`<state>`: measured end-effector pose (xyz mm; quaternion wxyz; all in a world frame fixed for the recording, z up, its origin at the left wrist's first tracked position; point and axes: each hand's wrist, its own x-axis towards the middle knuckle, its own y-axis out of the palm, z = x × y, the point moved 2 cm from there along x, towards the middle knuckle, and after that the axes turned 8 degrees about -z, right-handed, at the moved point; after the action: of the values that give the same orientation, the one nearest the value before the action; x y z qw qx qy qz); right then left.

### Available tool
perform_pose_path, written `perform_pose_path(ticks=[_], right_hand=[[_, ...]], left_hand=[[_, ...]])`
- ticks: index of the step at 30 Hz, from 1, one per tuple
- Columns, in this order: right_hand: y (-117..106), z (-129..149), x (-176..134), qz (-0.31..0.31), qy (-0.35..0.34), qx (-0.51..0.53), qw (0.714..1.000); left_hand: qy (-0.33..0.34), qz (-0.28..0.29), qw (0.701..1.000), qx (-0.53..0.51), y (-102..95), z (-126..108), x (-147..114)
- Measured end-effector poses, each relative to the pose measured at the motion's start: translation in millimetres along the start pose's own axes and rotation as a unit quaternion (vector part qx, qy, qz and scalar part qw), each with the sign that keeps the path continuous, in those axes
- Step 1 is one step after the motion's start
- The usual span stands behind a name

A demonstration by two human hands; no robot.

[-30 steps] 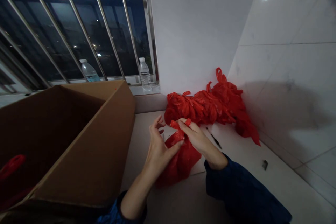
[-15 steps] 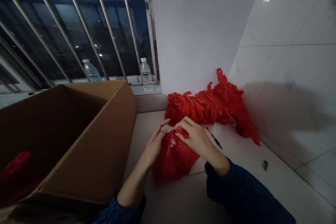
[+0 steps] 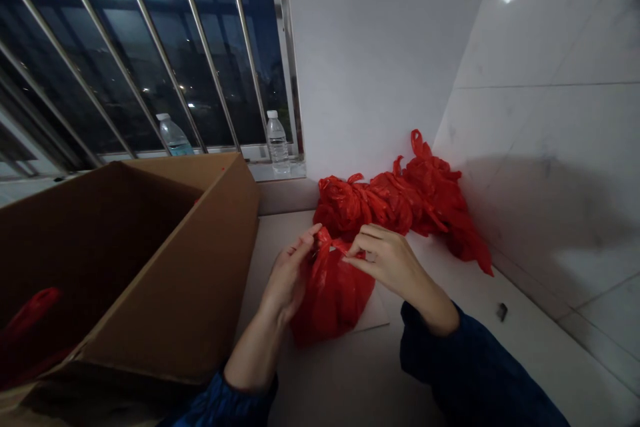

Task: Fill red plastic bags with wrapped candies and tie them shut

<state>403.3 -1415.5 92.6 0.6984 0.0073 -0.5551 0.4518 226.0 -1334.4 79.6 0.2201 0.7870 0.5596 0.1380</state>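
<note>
Seemingly, knotting is the step: left hand (image 3: pixel 289 275) and right hand (image 3: pixel 389 257) pinch the gathered top of the thin red plastic bag (image 3: pixel 333 303) between them; tightening calls for an even outward pull.

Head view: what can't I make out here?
All in the head view:
Red bag: inside hidden by its plastic.
White flat piece: partly covered by the bag.
Cardboard box: inside floor hidden by wall and shadow; left side cut off by frame edge.
Small dark object: too small and blurred to identify.
</note>
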Motion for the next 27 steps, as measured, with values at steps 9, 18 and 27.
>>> perform_pose_path(ticks=[9,18,27], right_hand=[[-28,-18,-17,0.233,0.149,0.141,0.951],[-5,-7,-5,0.103,0.148,0.253,0.951],[3,23,0,-0.021,0.194,0.437,0.878]], left_hand=[[-0.068,-0.138,0.981,-0.117,-27.5,-5,22],[0.222,0.085,0.959,0.156,30.1,-19,-31],[0.329,0.128,0.763,0.541,29.9,-3,-64]])
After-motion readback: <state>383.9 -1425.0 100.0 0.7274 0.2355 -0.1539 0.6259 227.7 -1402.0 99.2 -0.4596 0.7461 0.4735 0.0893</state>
